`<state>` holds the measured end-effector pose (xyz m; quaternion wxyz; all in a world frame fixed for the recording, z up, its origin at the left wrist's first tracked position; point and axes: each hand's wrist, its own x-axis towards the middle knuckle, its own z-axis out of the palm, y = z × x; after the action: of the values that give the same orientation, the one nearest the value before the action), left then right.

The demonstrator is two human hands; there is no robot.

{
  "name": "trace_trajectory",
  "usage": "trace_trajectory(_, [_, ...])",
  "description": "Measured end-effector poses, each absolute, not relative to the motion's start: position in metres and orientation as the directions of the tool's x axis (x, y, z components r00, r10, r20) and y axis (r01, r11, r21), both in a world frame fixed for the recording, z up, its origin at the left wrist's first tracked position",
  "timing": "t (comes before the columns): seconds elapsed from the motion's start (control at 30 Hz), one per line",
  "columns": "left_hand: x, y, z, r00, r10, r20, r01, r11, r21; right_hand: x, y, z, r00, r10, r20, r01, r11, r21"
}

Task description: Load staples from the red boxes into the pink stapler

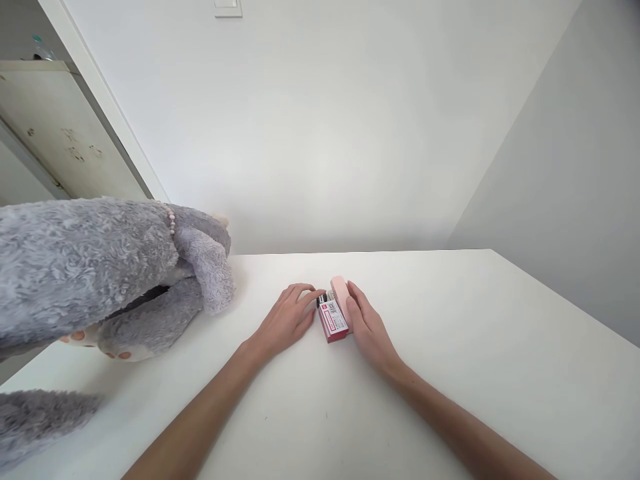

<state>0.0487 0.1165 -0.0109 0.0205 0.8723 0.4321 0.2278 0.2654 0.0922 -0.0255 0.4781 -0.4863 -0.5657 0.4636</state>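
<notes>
A small red and white box [334, 321] lies on the white table [450, 373], with a pale pink stapler [341, 297] lying along its right side. My left hand [286, 320] rests on the table left of the box, fingers stretched, fingertips touching the box's far left corner. My right hand [367, 327] lies on the right, fingers extended along the pink stapler and pressed against it. Neither hand wraps round anything.
A large grey plush toy [100, 273] with a pink bead necklace lies on the table's left side, close to my left forearm. White walls rise behind the table. A cabinet [55, 127] stands at the far left.
</notes>
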Motion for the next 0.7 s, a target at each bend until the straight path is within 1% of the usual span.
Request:
trace_trajectory(0.1, [0.049,0.117,-0.011,0.530,0.757,0.383,0.740,-0.633,0.228,0.265,0.092,-0.025,-0.072,0.994,0.078,0.114,0.086,-0.990])
trace_trajectory(0.23, [0.050,0.117,-0.011,0.495,0.770,0.402,0.745,-0.614,0.260,0.266,0.092,-0.025,-0.074,0.995,0.065,0.125,0.073,-0.989])
trace_trajectory(0.37, [0.050,0.117,-0.013,0.420,0.796,0.435,0.766,-0.568,0.300,0.265,0.091,-0.021,-0.082,0.994,0.078,0.148,0.090,-0.985])
trace_trajectory(0.53, [0.051,0.119,-0.015,0.338,0.832,0.440,0.805,-0.498,0.322,0.264,0.088,-0.014,-0.105,0.989,0.103,0.150,0.118,-0.982])
trace_trajectory(0.7, [0.049,0.123,-0.020,0.206,0.872,0.444,0.868,-0.372,0.328,0.264,0.086,-0.010,-0.115,0.986,0.122,0.166,0.140,-0.976])
